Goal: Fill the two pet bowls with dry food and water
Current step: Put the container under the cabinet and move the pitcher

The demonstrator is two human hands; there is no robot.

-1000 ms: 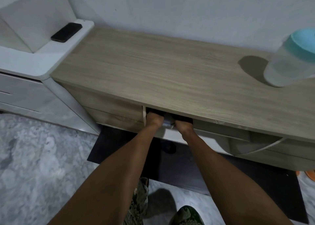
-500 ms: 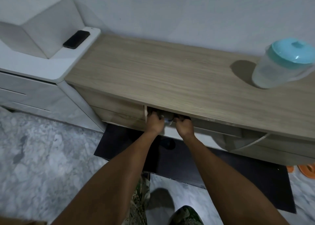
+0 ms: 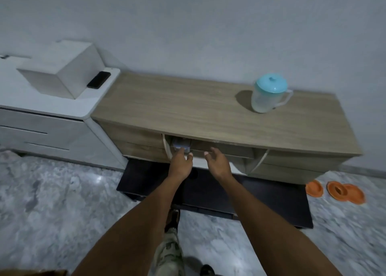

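Observation:
A clear plastic container [image 3: 180, 144] sits in the open middle compartment of the wooden cabinet [image 3: 208, 112]. My left hand [image 3: 180, 163] reaches to it, with its fingertips touching the container's front edge and the thumb held apart. My right hand [image 3: 217, 162] hovers beside it, to the right, with fingers spread and nothing in it. A translucent pitcher with a teal lid [image 3: 267, 95] stands on the cabinet top at the right. Orange pet bowls [image 3: 338, 191] lie on the floor by the cabinet's right end.
A white unit [image 3: 52, 108] adjoins the cabinet on the left, with a black phone [image 3: 98, 79] and a white box [image 3: 62, 73] on top. A dark mat [image 3: 261, 194] lies in front of the cabinet on the marble floor. My leg and shoe show below.
Both hands were deep in the compartment around the container. The view has pulled back and up, my right hand has come off and opened, and my left hand now only touches the container.

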